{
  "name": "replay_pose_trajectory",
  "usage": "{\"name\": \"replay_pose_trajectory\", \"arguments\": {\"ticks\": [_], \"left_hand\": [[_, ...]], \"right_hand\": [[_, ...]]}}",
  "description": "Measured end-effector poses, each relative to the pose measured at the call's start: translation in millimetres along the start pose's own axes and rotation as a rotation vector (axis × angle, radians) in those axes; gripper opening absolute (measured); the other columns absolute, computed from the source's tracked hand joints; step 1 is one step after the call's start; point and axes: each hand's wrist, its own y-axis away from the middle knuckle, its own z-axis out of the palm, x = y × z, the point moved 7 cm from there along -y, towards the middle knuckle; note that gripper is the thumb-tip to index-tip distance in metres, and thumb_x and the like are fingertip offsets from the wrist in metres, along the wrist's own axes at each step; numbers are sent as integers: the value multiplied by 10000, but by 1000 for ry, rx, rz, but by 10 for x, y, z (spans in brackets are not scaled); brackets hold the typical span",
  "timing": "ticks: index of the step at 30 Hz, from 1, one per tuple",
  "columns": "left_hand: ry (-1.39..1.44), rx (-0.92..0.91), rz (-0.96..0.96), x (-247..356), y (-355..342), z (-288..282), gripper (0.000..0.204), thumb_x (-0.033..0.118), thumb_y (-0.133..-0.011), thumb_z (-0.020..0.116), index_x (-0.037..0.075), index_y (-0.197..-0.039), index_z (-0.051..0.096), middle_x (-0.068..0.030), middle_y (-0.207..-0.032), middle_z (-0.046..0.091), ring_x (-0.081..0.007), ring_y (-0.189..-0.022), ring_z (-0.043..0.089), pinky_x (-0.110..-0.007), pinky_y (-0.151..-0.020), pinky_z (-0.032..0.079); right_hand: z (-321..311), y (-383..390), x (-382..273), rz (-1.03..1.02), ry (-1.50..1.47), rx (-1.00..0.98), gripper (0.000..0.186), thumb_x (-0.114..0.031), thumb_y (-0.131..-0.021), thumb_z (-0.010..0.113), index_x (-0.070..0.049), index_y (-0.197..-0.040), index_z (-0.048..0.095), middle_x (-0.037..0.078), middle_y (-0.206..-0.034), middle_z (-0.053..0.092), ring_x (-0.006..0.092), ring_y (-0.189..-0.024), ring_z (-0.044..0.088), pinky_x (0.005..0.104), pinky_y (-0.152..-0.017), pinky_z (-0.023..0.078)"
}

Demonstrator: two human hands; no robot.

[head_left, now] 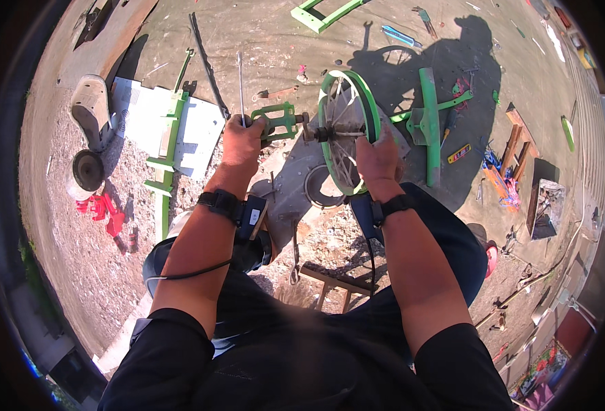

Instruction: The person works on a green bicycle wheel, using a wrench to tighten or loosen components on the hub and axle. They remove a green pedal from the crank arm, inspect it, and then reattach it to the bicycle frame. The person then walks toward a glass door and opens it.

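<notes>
My left hand is closed around a thin upright metal rod at the outer end of a green pedal. The pedal joins a short crank at the hub of a green-rimmed wheel with pale spokes, held upright between my hands. My right hand grips the wheel's near rim, its fingertips partly hidden. Below the wheel, a round ring-shaped piece lies on the ground between my knees.
Left are a green bar over white boards, a molded seat, a small black wheel and red pieces. Right are a green frame, yellow tool and wooden pieces. Another green frame lies beyond.
</notes>
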Motion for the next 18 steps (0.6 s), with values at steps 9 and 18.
{"name": "replay_pose_trajectory", "arguments": {"ticks": [9, 18], "left_hand": [[9, -24, 13, 62, -32, 88, 226, 135, -863, 684, -35, -907, 541, -76, -803, 583, -148, -652, 578, -301, -560, 506], [21, -71, 7, 83, -45, 94, 234, 133, -858, 691, -23, -921, 528, -79, -815, 581, -162, -679, 590, -300, -575, 529]], "right_hand": [[52, 98, 84, 157, 39, -39, 618, -305, -784, 630, 49, -1275, 508, 279, -1098, 641, 435, -1034, 616, 445, -902, 491], [68, 217, 141, 174, 91, 29, 663, -325, -781, 631, 62, -1299, 485, 280, -1117, 635, 432, -1042, 611, 436, -912, 491]]}}
